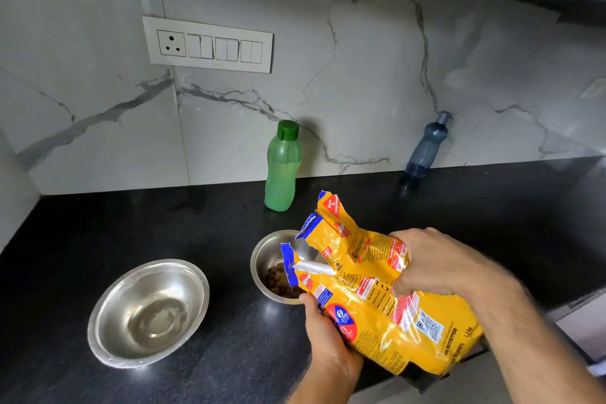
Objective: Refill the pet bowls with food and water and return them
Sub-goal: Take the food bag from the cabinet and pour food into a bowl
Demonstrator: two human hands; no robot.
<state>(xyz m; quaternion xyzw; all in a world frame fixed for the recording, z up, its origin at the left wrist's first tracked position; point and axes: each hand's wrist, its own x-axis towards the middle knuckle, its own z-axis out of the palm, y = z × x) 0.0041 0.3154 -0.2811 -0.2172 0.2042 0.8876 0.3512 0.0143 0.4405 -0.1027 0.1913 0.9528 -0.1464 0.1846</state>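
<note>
— So how is the grip set?
— Both hands clamp the dog food bag: right hand squeezes its upper side, left hand pinches underneath near the torn mouth, probably to meter the pour.
— And beyond the grip?
— Just past the mouth, the small steel bowl holds some kibble. Farther left on the counter, the large steel bowl waits; behind, a green bottle.

A yellow food bag tilts, torn mouth over a steel bowl of kibble just beyond the grip; an empty steel bowl sits well left.
</note>
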